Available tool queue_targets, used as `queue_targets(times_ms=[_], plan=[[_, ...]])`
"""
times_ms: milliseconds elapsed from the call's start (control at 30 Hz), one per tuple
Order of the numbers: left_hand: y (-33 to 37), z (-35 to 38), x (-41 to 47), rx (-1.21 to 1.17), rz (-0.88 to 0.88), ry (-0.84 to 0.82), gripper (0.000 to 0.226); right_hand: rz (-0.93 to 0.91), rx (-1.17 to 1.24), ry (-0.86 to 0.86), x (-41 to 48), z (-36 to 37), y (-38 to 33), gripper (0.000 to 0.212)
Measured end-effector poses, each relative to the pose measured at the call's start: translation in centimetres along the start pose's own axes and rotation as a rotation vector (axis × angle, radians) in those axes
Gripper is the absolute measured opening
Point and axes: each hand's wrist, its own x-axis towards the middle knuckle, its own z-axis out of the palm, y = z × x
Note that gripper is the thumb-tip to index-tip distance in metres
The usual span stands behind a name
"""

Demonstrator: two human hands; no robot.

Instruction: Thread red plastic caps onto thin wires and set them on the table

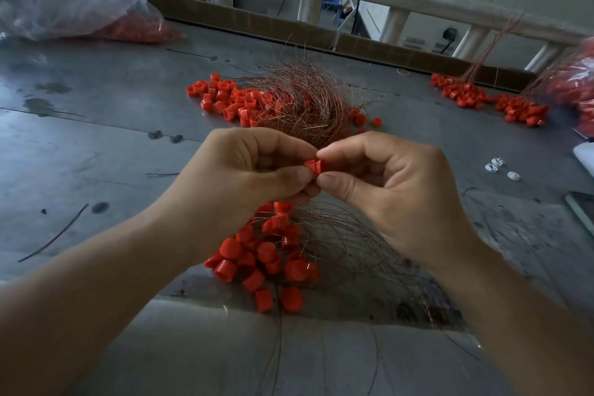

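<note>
Being pinched by the fingers [337, 184] of the left hand [250, 177] and right hand [395, 193], a red cap [311, 166] is held above the near pile of threaded caps [266, 259] on the tabletop [96, 145]. It is best kept steady while wire is fed through; no wire at it can be made out. No writing can be read.

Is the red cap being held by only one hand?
No, the left hand and right hand both pinch the cap.
</note>
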Motion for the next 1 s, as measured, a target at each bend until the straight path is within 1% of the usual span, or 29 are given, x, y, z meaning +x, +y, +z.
queue_targets(times_ms=[133,400,567,667,733,867,933,1000], plan=[[0.05,0.07,-0.01,0.032,0.009,-0.007,0.028,-0.012,-0.046,0.019,-0.05,0.05,-0.03,0.019],[0.06,0.24,-0.18,0.022,0.004,-0.011,0.022,-0.031,-0.088,0.074,-0.26,0.16,-0.02,0.021],[0.17,0.17,-0.23,-0.061,-0.043,-0.041,0.031,-0.085,-0.107,0.093,-0.39,0.19,-0.20,0.020],[0.14,0.24,-0.26,-0.019,-0.020,-0.031,0.029,-0.154,-0.201,0.095,-0.47,0.32,-0.20,0.018],[0.09,0.33,-0.30,0.011,-0.005,-0.023,0.028,-0.168,-0.228,0.104,-0.55,0.43,-0.15,0.017],[0.15,0.23,-0.38,-0.018,-0.012,-0.044,0.032,-0.102,-0.090,0.094,-0.45,0.26,-0.26,0.020],[0.26,-0.01,-0.43,-0.049,-0.031,-0.080,0.034,-0.083,-0.038,0.075,-0.32,0.09,-0.36,0.018],[0.40,-0.15,-0.43,-0.053,-0.043,-0.125,0.031,-0.060,0.019,0.047,-0.25,-0.08,-0.46,0.016]])
